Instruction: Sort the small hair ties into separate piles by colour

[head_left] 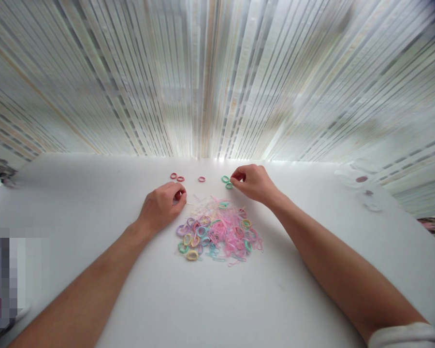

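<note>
My right hand (253,182) is closed in a pinch at the edge of a small green hair tie (225,179). Just below it lies another green hair tie (228,186), close to the fingertips. On the other side, my left hand (164,204) has curled fingers with thumb and index together; what they hold, if anything, is too small to make out. Between and below both hands spreads a mixed pile of pastel hair ties and thin elastic bands (219,232), mostly pink, with yellow, blue, purple and green. A lone red-pink hair tie (202,179) lies between the hands.
Two more red-pink hair ties (180,179) lie beyond my left hand. Clear round plastic pieces (369,200) rest at the right of the white table (311,309). A striped curtain (206,96) hangs along the far edge. The lower left corner is pixelated.
</note>
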`<act>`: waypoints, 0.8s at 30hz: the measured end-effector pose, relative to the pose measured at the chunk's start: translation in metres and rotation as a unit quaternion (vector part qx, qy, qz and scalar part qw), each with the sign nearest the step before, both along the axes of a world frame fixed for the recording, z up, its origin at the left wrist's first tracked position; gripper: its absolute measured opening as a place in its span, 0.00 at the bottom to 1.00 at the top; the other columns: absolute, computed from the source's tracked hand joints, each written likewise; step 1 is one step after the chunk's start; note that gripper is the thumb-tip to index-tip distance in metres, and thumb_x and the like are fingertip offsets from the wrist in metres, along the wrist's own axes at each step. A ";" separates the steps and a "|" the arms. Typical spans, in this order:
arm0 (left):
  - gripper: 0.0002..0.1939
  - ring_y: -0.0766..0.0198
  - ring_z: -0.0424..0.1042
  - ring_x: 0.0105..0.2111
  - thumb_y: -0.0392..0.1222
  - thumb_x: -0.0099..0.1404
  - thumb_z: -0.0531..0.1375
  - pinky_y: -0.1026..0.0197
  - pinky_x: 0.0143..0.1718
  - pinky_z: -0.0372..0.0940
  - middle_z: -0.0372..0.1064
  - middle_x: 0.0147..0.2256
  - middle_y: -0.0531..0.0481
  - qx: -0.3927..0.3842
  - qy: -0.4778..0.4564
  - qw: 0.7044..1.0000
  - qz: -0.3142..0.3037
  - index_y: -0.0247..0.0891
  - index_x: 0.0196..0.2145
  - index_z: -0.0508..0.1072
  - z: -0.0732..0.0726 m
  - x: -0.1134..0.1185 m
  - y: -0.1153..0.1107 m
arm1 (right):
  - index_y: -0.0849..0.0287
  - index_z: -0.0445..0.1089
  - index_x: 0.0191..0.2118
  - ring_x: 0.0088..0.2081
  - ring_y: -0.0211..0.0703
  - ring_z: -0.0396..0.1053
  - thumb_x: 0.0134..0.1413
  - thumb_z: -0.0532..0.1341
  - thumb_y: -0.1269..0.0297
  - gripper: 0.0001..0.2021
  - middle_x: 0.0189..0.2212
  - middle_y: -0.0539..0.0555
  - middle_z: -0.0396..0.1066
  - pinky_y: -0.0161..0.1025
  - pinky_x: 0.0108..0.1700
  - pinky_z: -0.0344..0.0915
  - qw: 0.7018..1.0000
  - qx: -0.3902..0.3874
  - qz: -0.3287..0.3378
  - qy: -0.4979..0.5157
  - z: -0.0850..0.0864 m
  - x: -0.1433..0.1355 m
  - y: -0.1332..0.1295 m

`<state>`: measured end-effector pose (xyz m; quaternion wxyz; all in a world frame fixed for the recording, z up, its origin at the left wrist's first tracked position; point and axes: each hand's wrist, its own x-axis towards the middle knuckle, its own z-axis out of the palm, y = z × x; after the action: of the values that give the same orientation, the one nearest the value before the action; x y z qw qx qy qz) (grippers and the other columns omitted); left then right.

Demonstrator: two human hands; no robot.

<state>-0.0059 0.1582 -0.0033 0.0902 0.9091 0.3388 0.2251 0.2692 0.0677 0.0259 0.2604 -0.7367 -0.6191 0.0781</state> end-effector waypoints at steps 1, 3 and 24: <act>0.08 0.62 0.68 0.31 0.42 0.68 0.54 0.60 0.35 0.60 0.71 0.32 0.50 -0.002 0.000 1.000 0.001 0.39 0.34 0.72 0.000 0.000 0.000 | 0.59 0.80 0.31 0.28 0.39 0.69 0.53 0.65 0.67 0.05 0.28 0.53 0.78 0.38 0.33 0.61 1.000 -0.007 0.012 0.003 0.002 0.000 -0.001; 0.08 0.63 0.68 0.31 0.42 0.68 0.54 0.60 0.35 0.60 0.71 0.32 0.50 -0.003 -0.001 1.000 0.001 0.39 0.34 0.72 0.000 0.000 0.000 | 0.58 0.80 0.31 0.28 0.39 0.69 0.51 0.67 0.66 0.04 0.28 0.52 0.78 0.38 0.33 0.61 0.999 -0.025 0.035 0.007 0.005 0.000 -0.004; 0.10 0.62 0.68 0.31 0.43 0.67 0.54 0.60 0.35 0.61 0.71 0.32 0.50 -0.010 0.001 1.000 0.006 0.39 0.35 0.74 -0.001 0.001 0.001 | 0.60 0.79 0.33 0.34 0.44 0.72 0.57 0.64 0.69 0.05 0.33 0.56 0.79 0.39 0.40 0.62 0.996 0.005 0.031 -0.081 -0.011 -0.008 -0.001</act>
<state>-0.0052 0.1589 -0.0041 0.0978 0.9063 0.3463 0.2217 0.2615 0.0672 0.0148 0.2105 -0.7197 -0.6612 0.0236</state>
